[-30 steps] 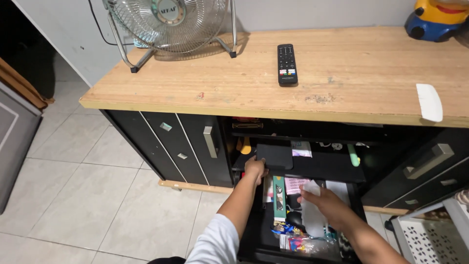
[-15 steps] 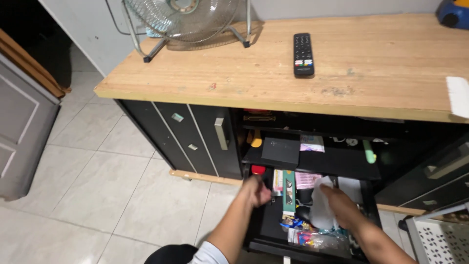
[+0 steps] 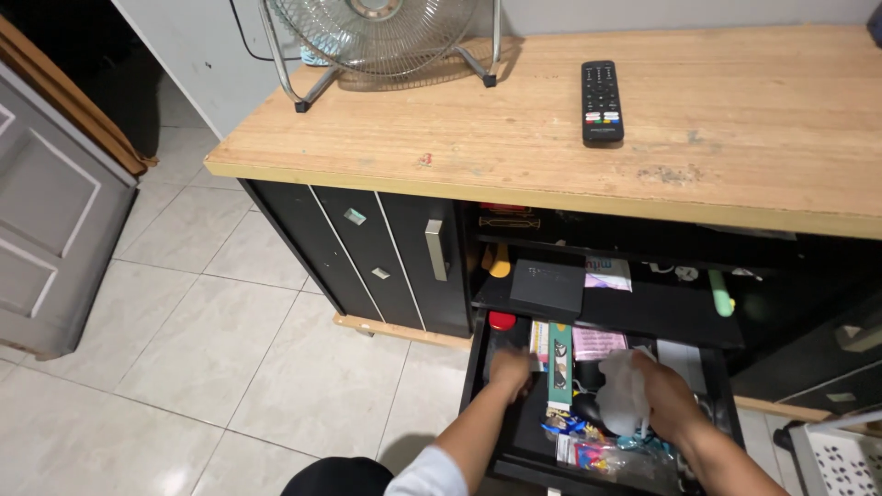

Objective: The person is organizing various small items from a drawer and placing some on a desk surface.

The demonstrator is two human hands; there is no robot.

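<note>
My left hand (image 3: pixel 510 367) reaches down into the left side of an open black drawer (image 3: pixel 479 360), its fingers curled next to a small white and red packet (image 3: pixel 539 340); whether it grips anything is hidden. My right hand (image 3: pixel 669 401) holds a crumpled white plastic wrapper (image 3: pixel 622 389) above the middle of the drawer. A long green pack (image 3: pixel 560 356), a pink packet (image 3: pixel 597 343) and colourful small bags (image 3: pixel 588 452) lie in the drawer. A flat black box (image 3: pixel 548 286) rests on the shelf above.
A wooden cabinet top (image 3: pixel 478 138) carries a black remote (image 3: pixel 602 89) and a metal fan (image 3: pixel 377 32). A red object (image 3: pixel 502 321) and a green stick (image 3: pixel 721 294) sit on the shelf. A grey door (image 3: pixel 46 211) stands at the left, a white perforated basket (image 3: pixel 841 459) at the lower right.
My left hand let go of the flat black box on the shelf and dropped into the drawer. My right hand lifted the white wrapper. The view shifted left.
</note>
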